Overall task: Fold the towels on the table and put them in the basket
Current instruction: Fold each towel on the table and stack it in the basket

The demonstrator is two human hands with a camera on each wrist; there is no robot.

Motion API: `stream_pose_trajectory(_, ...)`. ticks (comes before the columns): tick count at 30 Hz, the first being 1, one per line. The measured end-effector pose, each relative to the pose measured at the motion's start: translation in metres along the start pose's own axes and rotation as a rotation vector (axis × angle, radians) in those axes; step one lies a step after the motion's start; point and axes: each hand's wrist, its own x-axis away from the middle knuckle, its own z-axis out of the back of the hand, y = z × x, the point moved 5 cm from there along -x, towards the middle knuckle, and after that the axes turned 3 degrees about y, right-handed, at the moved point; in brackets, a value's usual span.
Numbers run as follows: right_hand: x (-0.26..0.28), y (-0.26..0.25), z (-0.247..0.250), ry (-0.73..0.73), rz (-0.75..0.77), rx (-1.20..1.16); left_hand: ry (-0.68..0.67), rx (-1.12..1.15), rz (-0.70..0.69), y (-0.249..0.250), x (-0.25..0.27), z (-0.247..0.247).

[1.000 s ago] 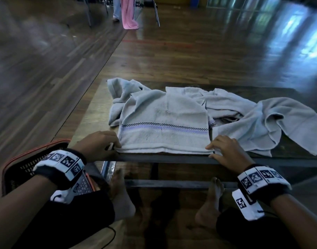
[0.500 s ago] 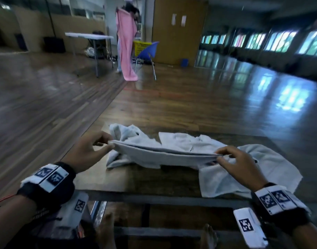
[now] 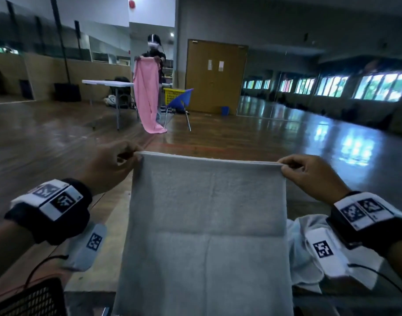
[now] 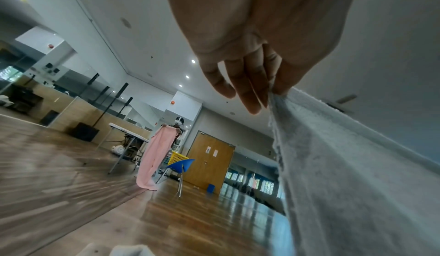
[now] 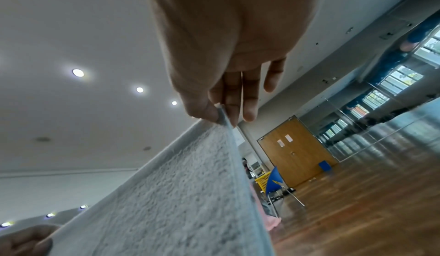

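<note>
Beyond the left hand, a person [image 3: 154, 55] in a headset holds up a pink cloth [image 3: 147, 96]. Beside them: white folding table [image 3: 107, 82], yellow crate [image 3: 172, 94], blue chair [image 3: 180, 100]. Wooden double door [image 3: 214, 76] farther right; blue bucket [image 3: 225, 110] at its foot.

Pale grey towel [image 3: 206, 224] hangs doubled, upright; another [image 3: 307, 254] lies crumpled.

Two grey towels [image 3: 206, 224], one basket [image 3: 29, 299], two hands [image 3: 106, 169].
</note>
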Motion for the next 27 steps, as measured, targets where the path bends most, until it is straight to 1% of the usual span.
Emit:
stream_pose_trajectory(3, -0.004, 0.017, -0.033, 0.006, -0.03, -0.006, -0.012, -0.062, 0.002, -0.025, 0.007, -0.023)
stream_pose_trajectory(5, -0.002, 0.027, -0.053, 0.039, -0.036, 0.032, -0.027, -0.085, -0.011, -0.041, 0.016, -0.038)
stream_pose_trajectory(8, 0.014, 0.042, -0.087, 0.033, -0.017, 0.071, -0.079, -0.193, -0.034, -0.06, 0.04, -0.059)
stream_pose_trajectory(10, 0.036, 0.051, -0.11, 0.002, 0.0, 0.108, -0.191, -0.251, -0.039, -0.073, 0.066, -0.075)
stream_pose_trajectory(12, 0.068, 0.061, -0.134, -0.045, 0.045, 0.165, -0.349, -0.293, -0.034, -0.082, 0.097, -0.091)
stream_pose_trajectory(14, 0.104, 0.066, -0.155, -0.127, 0.134, 0.236, -0.516, -0.34, -0.013, -0.089, 0.128, -0.104)
stream_pose_trajectory(15, 0.121, 0.07, -0.165, -0.19, 0.17, 0.265, -0.588, -0.358, -0.035, -0.09, 0.142, -0.109)
stream_pose_trajectory(18, 0.162, 0.085, -0.186, -0.373, 0.186, 0.302, -0.733, -0.388, -0.108, -0.092, 0.175, -0.12)
stream_pose_trajectory(20, 0.176, 0.094, -0.194, -0.426, 0.167, 0.289, -0.815, -0.359, -0.086, -0.096, 0.192, -0.124)
stream_pose_trajectory(22, 0.178, 0.097, -0.194, -0.401, 0.18, 0.305, -0.831, -0.316, -0.028, -0.1, 0.198, -0.125)
stream_pose_trajectory(23, 0.176, 0.098, -0.192, -0.364, 0.191, 0.315, -0.808, -0.302, 0.002, -0.1, 0.197, -0.125)
stream_pose_trajectory(26, 0.171, 0.101, -0.178, -0.22, 0.184, 0.282, -0.66, -0.232, 0.049, -0.1, 0.186, -0.117)
stream_pose_trajectory(27, 0.17, 0.102, -0.174, -0.192, 0.177, 0.267, -0.641, -0.212, 0.024, -0.097, 0.185, -0.115)
